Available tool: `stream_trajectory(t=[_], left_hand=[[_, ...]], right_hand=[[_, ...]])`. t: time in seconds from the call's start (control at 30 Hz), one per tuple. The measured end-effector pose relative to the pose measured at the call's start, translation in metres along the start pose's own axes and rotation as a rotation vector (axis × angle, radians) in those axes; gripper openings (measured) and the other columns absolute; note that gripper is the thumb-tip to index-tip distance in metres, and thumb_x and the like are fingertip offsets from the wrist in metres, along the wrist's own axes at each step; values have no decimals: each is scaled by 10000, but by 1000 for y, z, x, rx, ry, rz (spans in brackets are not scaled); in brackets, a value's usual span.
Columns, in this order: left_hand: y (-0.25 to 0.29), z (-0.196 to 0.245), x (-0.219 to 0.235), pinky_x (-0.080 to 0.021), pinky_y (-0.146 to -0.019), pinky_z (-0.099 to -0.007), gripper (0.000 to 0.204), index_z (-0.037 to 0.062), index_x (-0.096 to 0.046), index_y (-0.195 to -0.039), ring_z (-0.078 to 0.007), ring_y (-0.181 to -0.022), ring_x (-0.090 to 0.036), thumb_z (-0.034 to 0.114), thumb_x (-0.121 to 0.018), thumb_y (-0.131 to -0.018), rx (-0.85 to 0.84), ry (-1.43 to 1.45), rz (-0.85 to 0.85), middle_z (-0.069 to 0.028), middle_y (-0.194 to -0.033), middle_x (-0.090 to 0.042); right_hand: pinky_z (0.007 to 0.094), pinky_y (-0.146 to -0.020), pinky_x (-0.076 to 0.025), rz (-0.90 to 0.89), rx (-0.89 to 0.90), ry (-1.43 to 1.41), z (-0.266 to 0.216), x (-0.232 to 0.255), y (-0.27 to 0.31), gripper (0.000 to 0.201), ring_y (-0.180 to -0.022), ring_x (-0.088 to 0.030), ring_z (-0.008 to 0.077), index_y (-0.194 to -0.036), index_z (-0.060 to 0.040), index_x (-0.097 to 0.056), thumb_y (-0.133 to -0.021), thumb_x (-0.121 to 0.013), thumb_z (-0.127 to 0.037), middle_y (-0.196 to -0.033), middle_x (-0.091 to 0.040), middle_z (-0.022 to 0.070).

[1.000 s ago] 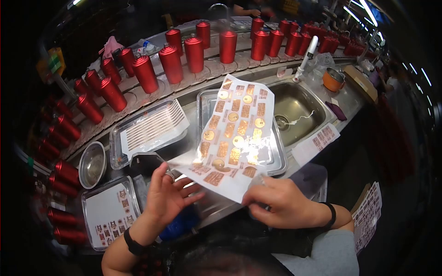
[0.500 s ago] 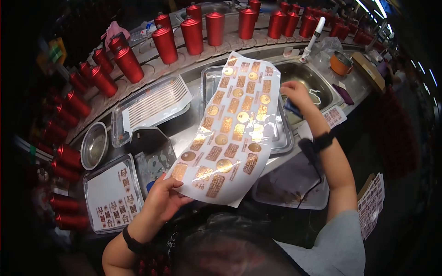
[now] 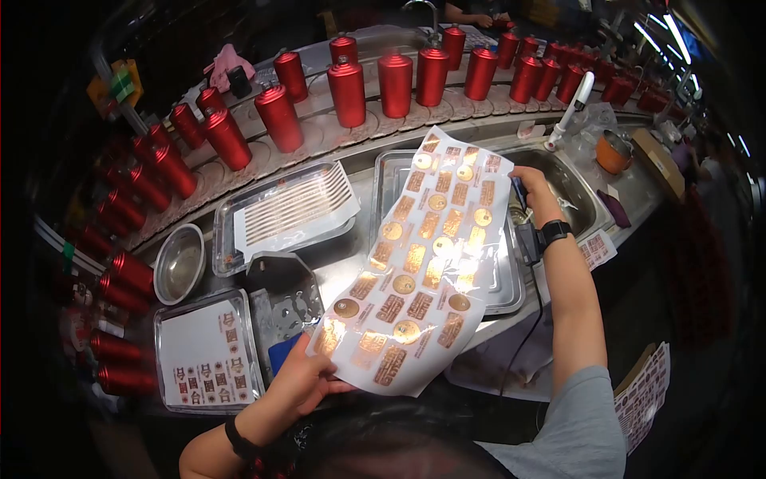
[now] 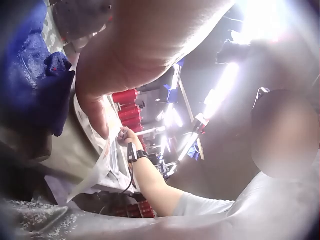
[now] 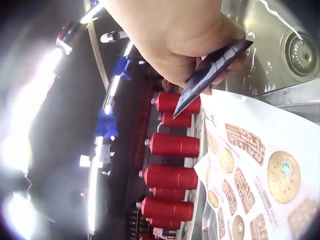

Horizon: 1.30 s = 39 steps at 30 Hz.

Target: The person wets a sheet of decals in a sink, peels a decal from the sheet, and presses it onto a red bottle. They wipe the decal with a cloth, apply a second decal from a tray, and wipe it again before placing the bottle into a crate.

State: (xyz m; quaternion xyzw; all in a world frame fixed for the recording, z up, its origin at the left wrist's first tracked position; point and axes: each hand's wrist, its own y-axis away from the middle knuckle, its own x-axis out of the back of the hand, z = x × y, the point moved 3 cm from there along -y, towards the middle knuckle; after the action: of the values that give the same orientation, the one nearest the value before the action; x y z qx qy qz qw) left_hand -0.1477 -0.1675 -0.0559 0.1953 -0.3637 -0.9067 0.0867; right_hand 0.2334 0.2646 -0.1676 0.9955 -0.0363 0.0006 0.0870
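A long white sheet of gold and brown decals stretches between my two hands, its shiny face up. At the near left corner my left hand pinches it between thumb and fingers. My right hand grips the far right edge, beside the sink. Also in the right hand is a flat, dark blue piece with a pointed end, clearest in the right wrist view. Beneath the sheet lies a metal tray, largely covered. The left wrist view shows the sheet's edge hanging below the left thumb.
Red bottles stand in rows on the conveyor behind. At the left are a tray with a striped sheet, a metal bowl and a tray with a partly used decal sheet. The sink has a white faucet.
The left hand went from open beside the sheet to pinching its near corner. The right hand moved from the near edge to the far right edge, now holding the dark blue piece.
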Motion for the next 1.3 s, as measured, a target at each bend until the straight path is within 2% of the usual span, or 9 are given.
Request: stream_trajectory(t=[0.3, 0.57, 0.7, 0.73, 0.8, 0.83, 0.9, 1.1, 1.3], left_hand=[[12, 23, -19, -598, -764, -469, 627, 76, -273, -1370, -361, -1052, -622, -110, -437, -794, -58, 62, -18, -210, -1254, -514], [15, 33, -42, -605, -735, -443, 611, 72, -296, -1370, -334, -1047, -624, -110, -436, -804, -118, 81, -44, -183, -1268, -508], [-30, 3, -35, -552, -854, -506, 588, 76, -298, -1371, -340, -1137, -566, -86, -431, -822, -112, 282, -89, -179, -1312, -468], [-46, -7, -28, -525, -897, -526, 580, 78, -294, -1370, -340, -1166, -543, -78, -430, -827, -71, 295, -89, -178, -1322, -453], [-51, -15, -25, -409, -1027, -563, 554, 79, -266, -1361, -320, -1247, -460, -48, -440, -850, 6, 224, -29, -156, -1341, -409], [-46, -13, -28, -400, -1032, -549, 557, 77, -275, -1370, -304, -1240, -467, -33, -455, -854, 4, 200, 6, -151, -1351, -419], [-32, -8, -33, -383, -1044, -522, 567, 72, -294, -1389, -272, -1225, -482, -5, -485, -861, 6, 155, 80, -139, -1373, -439], [-12, 5, -23, -360, -1059, -473, 591, 99, -277, -1394, -236, -1237, -456, 51, -548, -872, 16, 45, 18, -129, -1389, -430], [20, 14, -3, -355, -1077, -456, 705, 108, -217, -1476, -281, -1309, -410, 38, -571, -871, -72, 65, 64, -185, -1479, -306]], right_hand=[[221, -573, -413, 26, 408, 62, -52, -30, 8, 113, -620, -526, 71, -865, -3, -673, -765, -642, -47, -734, -613, -13], [212, -626, -419, 139, 567, 6, -118, -20, 7, 135, -675, -526, 63, -897, -22, -666, -779, -628, -75, -784, -616, -12], [240, -683, -463, 238, 502, 166, -78, 15, -31, 214, -729, -582, 94, -969, -8, -678, -764, -657, -68, -833, -662, 6], [270, -732, -484, 249, 373, 304, -51, 31, -51, 324, -781, -617, 132, -1047, -6, -678, -743, -696, -116, -893, -685, 42], [286, -751, -488, 392, 279, 547, -19, 35, -46, 379, -805, -627, 155, -1077, -9, -676, -729, -715, -153, -927, -688, 68], [294, -760, -490, 463, 232, 671, -6, 40, -40, 407, -818, -633, 167, -1092, -10, -675, -721, -725, -171, -944, -690, 81], [301, -777, -490, 363, 261, 654, 4, 43, -29, 425, -845, -637, 184, -1099, -8, -673, -718, -729, -191, -980, -689, 106], [278, -775, -483, 45, 306, 532, -12, 22, 61, 387, -854, -624, 154, -1094, 20, -661, -757, -715, -164, -970, -683, 104], [248, -736, -476, -175, 303, 355, -27, 3, 149, 308, -821, -608, 121, -1084, 43, -646, -810, -678, -94, -933, -676, 66]])
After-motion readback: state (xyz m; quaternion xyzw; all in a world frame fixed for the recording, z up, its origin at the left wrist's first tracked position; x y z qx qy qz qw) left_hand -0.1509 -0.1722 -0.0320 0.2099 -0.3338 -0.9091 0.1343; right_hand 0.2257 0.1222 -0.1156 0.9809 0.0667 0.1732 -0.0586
